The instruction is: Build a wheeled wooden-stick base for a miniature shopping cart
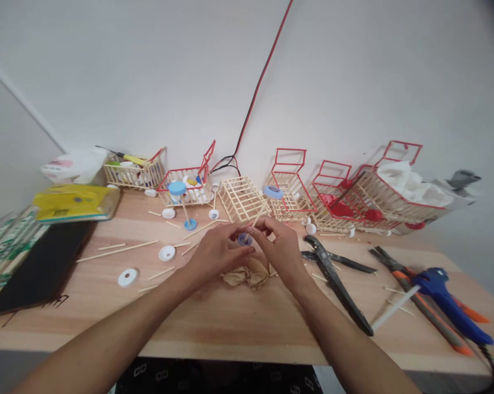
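a hobby craft bench: stick-built baskets [243,198], glue gun [448,295] and pliers [333,273] on a wooden table [230,317].

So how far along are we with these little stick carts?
Done, it seems: several red-trimmed wooden stick carts stand along the wall. In hand: the left hand and right hand pinch a small blue bottle cap on a thin wooden stick. Left: the plain untrimmed stick basket has no wheels showing, and loose white caps lie unused.
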A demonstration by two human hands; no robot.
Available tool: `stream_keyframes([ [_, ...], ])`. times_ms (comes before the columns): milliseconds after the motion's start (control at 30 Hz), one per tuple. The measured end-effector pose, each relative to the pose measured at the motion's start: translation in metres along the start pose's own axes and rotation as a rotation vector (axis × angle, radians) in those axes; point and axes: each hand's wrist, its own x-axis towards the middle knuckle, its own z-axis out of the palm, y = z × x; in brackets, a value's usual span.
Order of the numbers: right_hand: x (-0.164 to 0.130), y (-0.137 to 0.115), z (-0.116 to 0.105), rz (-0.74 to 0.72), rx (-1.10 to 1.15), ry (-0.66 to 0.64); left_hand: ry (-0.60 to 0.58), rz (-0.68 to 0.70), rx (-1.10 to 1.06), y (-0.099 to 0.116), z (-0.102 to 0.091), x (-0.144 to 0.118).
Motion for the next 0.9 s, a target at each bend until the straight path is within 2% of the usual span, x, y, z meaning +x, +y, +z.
stream_keyframes([
  [233, -0.0001, 0.0003, 0.0003, -0.009, 0.007, 0.017, -0.012, -0.02, 0.048, -0.003, 0.0003, 0.0012],
  [500, 0.0007, 0.0029, 0.0002, -0.007, 0.02, 0.0, -0.004, 0.015, 0.026, -0.0044, 0.0006, 0.0007],
  [900, 0.0006, 0.0033, 0.0003, -0.014, 0.012, 0.005, -0.035, -0.007, 0.006, -0.0032, -0.0002, 0.0004],
])
